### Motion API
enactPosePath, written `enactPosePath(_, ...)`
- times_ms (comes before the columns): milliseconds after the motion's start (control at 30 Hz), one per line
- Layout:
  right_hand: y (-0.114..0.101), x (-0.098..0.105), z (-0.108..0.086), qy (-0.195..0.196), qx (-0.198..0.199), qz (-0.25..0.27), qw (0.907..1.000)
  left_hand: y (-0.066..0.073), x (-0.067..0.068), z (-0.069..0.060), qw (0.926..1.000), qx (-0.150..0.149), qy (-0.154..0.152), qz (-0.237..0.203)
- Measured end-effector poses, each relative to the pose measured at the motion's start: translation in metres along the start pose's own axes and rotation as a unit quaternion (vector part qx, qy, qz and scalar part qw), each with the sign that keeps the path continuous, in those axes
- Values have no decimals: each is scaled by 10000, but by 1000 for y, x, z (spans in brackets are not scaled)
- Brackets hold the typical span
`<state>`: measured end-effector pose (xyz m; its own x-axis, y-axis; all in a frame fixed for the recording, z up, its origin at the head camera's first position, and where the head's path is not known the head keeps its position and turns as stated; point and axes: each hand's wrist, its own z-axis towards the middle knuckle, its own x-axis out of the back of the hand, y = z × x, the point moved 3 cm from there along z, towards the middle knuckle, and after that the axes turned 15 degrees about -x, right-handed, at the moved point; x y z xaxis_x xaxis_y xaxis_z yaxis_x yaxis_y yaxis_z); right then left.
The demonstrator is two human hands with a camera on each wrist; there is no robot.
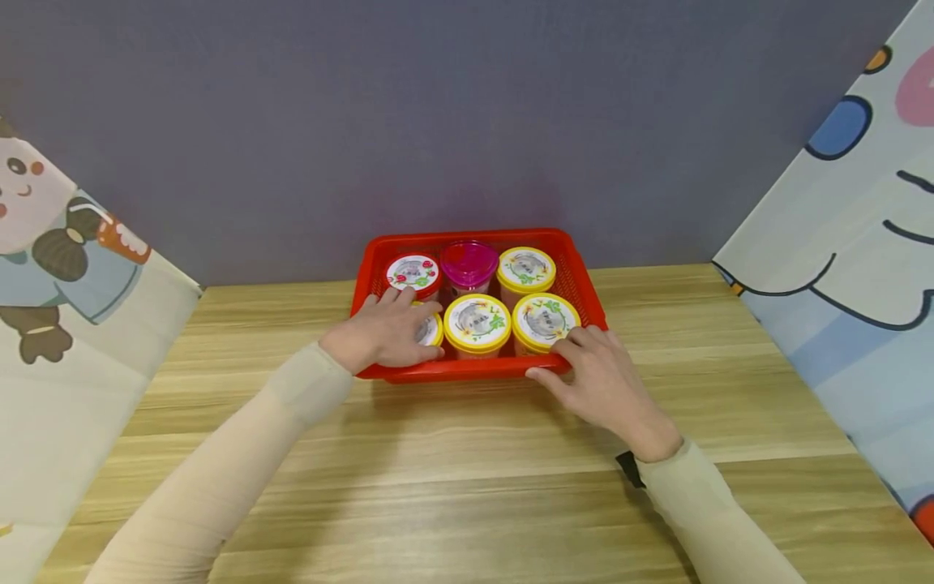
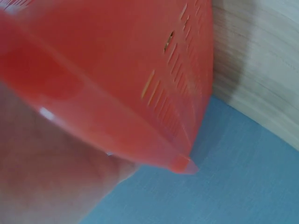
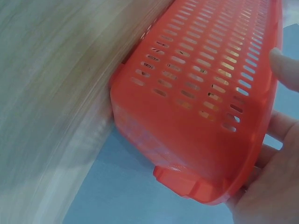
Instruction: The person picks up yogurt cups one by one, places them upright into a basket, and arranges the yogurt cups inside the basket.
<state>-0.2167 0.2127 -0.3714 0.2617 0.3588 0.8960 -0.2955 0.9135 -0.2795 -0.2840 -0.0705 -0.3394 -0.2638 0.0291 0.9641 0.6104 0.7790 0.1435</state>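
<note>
A red plastic basket with slotted walls stands on the wooden table. Several lidded tubs sit inside it in two rows. My left hand reaches over the basket's front left corner, thumb and index finger about the lid of the front-left yellow-lidded tub; its other fingers are partly hidden. My right hand grips the rim at the front right corner, thumb outside and fingers over the edge. The front-right yellow-lidded tub is beside those fingers. In the right wrist view, the right hand lies along the basket rim.
Between the hands stands the middle yellow-lidded tub. Behind are a red-lidded tub, a magenta-lidded tub and another yellow-lidded tub. A grey wall rises behind the basket; cartoon-printed panels flank the table.
</note>
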Motion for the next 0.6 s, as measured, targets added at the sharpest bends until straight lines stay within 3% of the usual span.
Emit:
enactPosePath(267,2,3,3,-53,-17,-36,10000,-1,-2,-1,9998,20,109,-143)
enactPosePath(500,3,8,8,178,148,144,9996,-1,-4,-2,9991,-85,411,-87)
enactPosePath(600,2,11,11,247,175,148,9994,1,-3,-4,9975,-163,688,-30)
